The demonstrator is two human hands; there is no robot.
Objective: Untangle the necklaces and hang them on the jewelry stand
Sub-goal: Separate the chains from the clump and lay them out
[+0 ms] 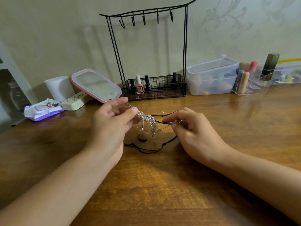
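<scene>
Early going — both hands, the left hand (112, 121) and right hand (192, 129), pinched the knotted silver chain tangle (147, 119) and black cord necklace (151, 150); the black wire jewelry stand (146, 51) at twelve o'clock hung bare.

- Left hand (110, 123): raised above the brown wooden table (162, 185), thumb and fingers pinching the tangled silver chain cluster (147, 119).
- Right hand (193, 129): beside the cluster, fingertips pinching its thin black cord (166, 122).

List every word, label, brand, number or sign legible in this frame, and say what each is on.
No text can be read in this frame.
Pink-rimmed lid: small round mark near its lower edge, too small to read.
Black nail polish bottle: pale label print, blurred.
Purple wipes packet: label patch, illegible.
Cream case: dark line drawing, no readable letters.
</scene>
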